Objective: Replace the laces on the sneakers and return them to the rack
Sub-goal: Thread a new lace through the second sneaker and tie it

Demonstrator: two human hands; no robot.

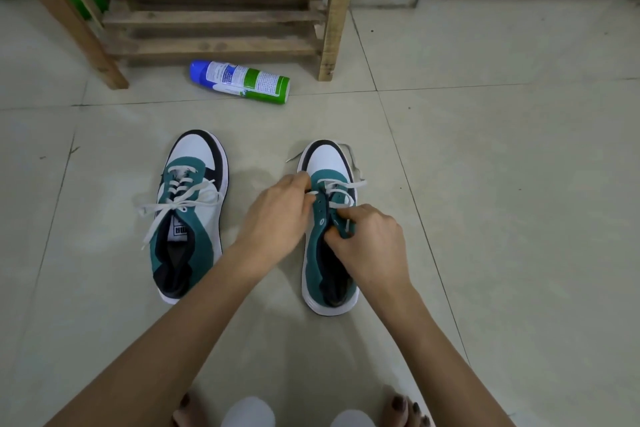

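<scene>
**Both hands at the half-laced sneaker**

The left hand (277,215) and right hand (369,248) each pinched the white lace (341,184) on the right-hand sneaker (314,253), near the laced sneaker (188,218). Tiled floor (502,218) stretched wide rightward. A spray can (240,81) lay before the wooden rack (214,24).

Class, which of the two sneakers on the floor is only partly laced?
The right sneaker: its upper eyelets are bare, while the left sneaker is laced to the top.
</scene>
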